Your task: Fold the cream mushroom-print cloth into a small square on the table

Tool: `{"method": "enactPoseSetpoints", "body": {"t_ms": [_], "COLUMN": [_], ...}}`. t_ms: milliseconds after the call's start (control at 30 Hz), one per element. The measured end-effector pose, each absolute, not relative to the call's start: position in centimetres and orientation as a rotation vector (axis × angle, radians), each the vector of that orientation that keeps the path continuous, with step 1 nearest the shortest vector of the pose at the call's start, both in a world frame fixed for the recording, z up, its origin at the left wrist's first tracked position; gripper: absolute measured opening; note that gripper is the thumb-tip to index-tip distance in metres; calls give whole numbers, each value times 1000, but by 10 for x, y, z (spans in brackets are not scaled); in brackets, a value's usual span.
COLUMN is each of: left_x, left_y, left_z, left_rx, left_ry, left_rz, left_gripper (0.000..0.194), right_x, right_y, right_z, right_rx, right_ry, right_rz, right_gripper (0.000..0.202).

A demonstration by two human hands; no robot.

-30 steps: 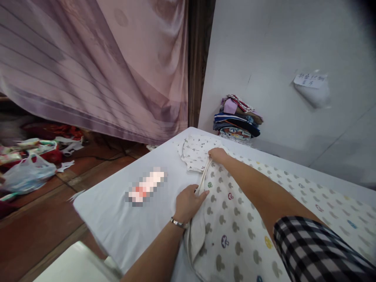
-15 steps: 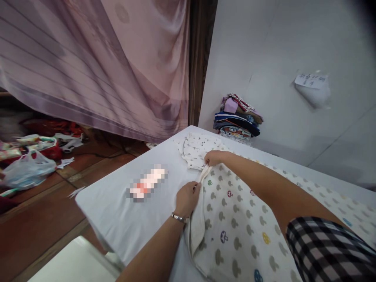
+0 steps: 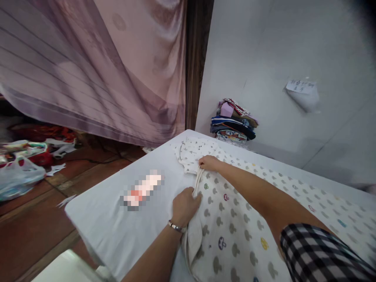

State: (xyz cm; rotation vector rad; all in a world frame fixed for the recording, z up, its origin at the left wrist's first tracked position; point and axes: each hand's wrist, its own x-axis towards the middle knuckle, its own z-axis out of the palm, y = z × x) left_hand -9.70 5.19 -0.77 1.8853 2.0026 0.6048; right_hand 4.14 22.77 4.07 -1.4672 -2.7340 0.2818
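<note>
A white cloth with grey mushroom-like prints (image 3: pixel 232 219) and a few coloured ones spreads over the right and near side of the table. My left hand (image 3: pixel 185 205), a bracelet at its wrist, is closed on the cloth's folded left edge. Farther up that same edge, my right hand (image 3: pixel 209 163) pinches the cloth between thumb and fingers. Just beyond the right hand lies a small white printed garment (image 3: pixel 188 152), flat on the table. Left of my hands, a pixel-blurred item (image 3: pixel 143 191) rests on the white tabletop (image 3: pixel 102 211).
A stack of folded clothes (image 3: pixel 233 121) stands at the wall behind the table. A pink curtain (image 3: pixel 132 78) hangs at the back left. Plastic bags (image 3: pixel 22 176) sit on the tiled floor. A white stool-like surface (image 3: pixel 67 268) is at the lower left.
The camera view has shifted slightly. Both hands still grip the same edge of the cloth; the stretch between them looks a little more gathered into narrow folds.
</note>
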Motion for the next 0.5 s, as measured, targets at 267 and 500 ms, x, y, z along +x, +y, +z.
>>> {"method": "enactPoseSetpoints", "body": {"t_ms": [267,500], "left_x": [-100,-97], "left_y": [52,47], "left_z": [-2,-2], "left_rx": [1767,1863], "left_ry": [1959,1860], "left_rz": [695,783], "left_gripper": [20,23], "right_x": [110,123], "right_y": [271,302], "right_z": [51,42], "right_rx": [-1879,-2161], "right_ry": [-2056,-1816], "right_rz": [209,321], "right_gripper": [31,50]}}
